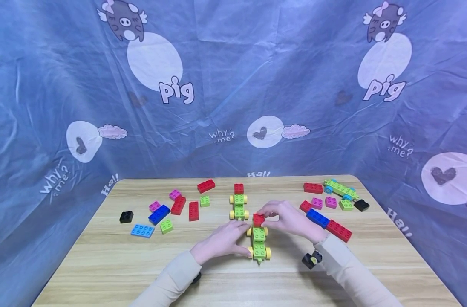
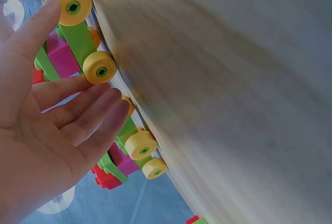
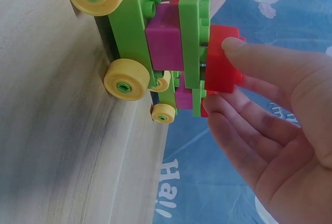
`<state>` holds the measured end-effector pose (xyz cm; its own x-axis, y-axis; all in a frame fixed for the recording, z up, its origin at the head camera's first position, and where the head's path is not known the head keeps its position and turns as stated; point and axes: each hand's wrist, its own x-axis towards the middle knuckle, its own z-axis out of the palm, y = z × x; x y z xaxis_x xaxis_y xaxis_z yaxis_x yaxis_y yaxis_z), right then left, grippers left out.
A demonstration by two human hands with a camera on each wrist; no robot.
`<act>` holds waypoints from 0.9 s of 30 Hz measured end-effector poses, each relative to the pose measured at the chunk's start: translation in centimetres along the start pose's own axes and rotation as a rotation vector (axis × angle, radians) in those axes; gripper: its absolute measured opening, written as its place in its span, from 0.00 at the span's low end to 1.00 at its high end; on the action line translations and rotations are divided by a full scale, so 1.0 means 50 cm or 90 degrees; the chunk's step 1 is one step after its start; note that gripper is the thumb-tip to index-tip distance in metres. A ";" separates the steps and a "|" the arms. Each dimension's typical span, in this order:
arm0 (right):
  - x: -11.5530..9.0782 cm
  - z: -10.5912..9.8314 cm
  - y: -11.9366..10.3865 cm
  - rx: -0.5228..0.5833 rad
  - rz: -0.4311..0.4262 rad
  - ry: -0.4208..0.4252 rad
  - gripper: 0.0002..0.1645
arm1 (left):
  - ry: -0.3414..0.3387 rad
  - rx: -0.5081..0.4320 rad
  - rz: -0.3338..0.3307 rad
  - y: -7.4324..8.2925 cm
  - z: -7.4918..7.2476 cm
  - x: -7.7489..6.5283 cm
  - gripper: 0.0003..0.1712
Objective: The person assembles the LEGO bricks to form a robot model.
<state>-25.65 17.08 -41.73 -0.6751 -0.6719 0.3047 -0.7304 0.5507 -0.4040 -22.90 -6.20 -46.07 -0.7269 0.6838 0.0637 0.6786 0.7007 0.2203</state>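
Observation:
A lime green toy car (image 1: pixel 259 244) with yellow wheels stands in front of me, carrying a magenta block (image 3: pixel 165 40) and a green brick (image 3: pixel 191 32) stacked over its base. My right hand (image 1: pixel 287 217) pinches a red brick (image 3: pixel 222 60) between thumb and fingers at the far end of that green brick; a narrow gap with studs shows between them. Along the car's left side, my left hand (image 1: pixel 222 241) has its fingers loosely extended, the thumb at the rear wheel (image 2: pixel 75 6) and the index finger at the front wheel (image 2: pixel 99 68).
Just beyond stands a similar car (image 1: pixel 239 207) with a red brick on it. Loose red, blue, magenta, green and black bricks (image 1: pixel 159 214) lie to the left. At the right are more bricks (image 1: pixel 318 218) and a green car base (image 1: pixel 340 189) with blue wheels.

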 end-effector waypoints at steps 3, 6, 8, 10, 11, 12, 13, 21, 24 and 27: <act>0.000 0.002 0.001 -0.002 -0.004 0.002 0.14 | 0.004 -0.001 0.005 0.000 0.001 0.000 0.49; -0.002 0.003 0.000 0.000 -0.006 0.005 0.14 | 0.004 0.000 0.006 0.000 0.002 -0.001 0.49; -0.002 0.003 0.000 0.000 -0.008 0.008 0.14 | 0.002 0.000 0.005 0.000 0.001 -0.001 0.49; -0.003 0.004 0.000 -0.001 -0.012 0.011 0.14 | 0.001 -0.002 0.003 0.000 0.002 0.000 0.49; -0.003 0.004 -0.001 0.000 -0.014 0.011 0.14 | 0.002 -0.003 0.003 0.000 0.002 0.000 0.49; -0.003 0.004 -0.001 0.000 -0.016 0.011 0.14 | 0.002 -0.005 0.003 0.000 0.002 0.000 0.49; -0.004 0.004 -0.001 0.001 -0.017 0.012 0.14 | 0.002 -0.006 0.003 -0.001 0.002 0.001 0.49; -0.001 0.004 -0.002 -0.010 -0.016 0.008 0.14 | -0.001 -0.006 -0.003 -0.003 0.003 0.002 0.49; -0.001 0.004 -0.002 -0.016 -0.011 0.005 0.14 | -0.004 -0.009 -0.004 -0.003 0.003 0.002 0.49; 0.000 0.004 -0.005 -0.020 -0.006 -0.001 0.14 | -0.004 -0.010 -0.004 -0.002 0.002 0.001 0.49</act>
<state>-25.47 16.85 -41.79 -0.6676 -0.6781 0.3075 -0.7400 0.5591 -0.3739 -23.00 -6.22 -46.17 -0.7308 0.6804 0.0556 0.6718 0.7023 0.2353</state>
